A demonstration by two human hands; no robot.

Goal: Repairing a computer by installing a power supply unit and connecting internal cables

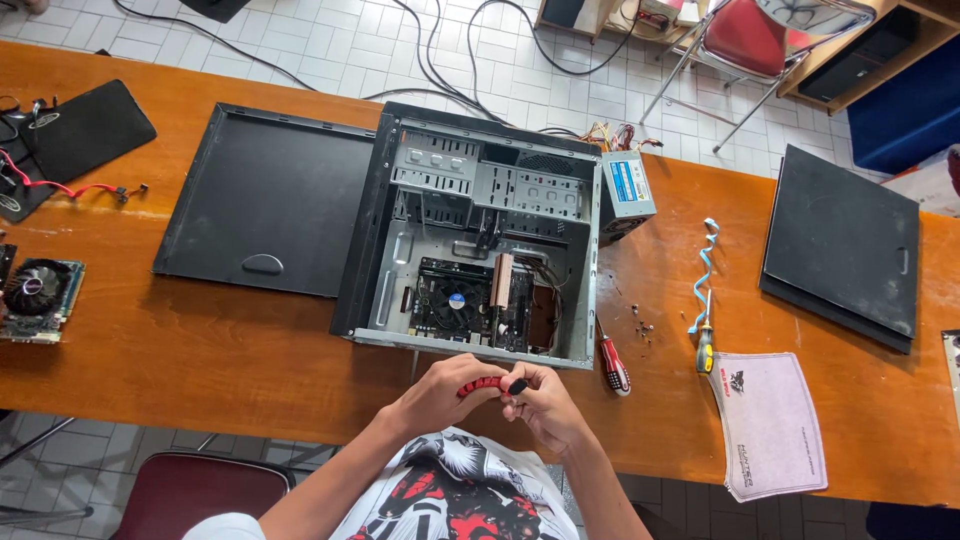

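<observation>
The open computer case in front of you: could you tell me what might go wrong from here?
1. Loose screws lie on the bare table and could roll off.
2. The red screwdriver rests near the table's front edge, easily knocked down.
3. The red cable bent between left hand and right hand might kink.

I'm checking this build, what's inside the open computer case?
Inside the open computer case: a motherboard with a black cooler fan, empty drive bays, some cables. The board's right edge is shadowed.
</observation>
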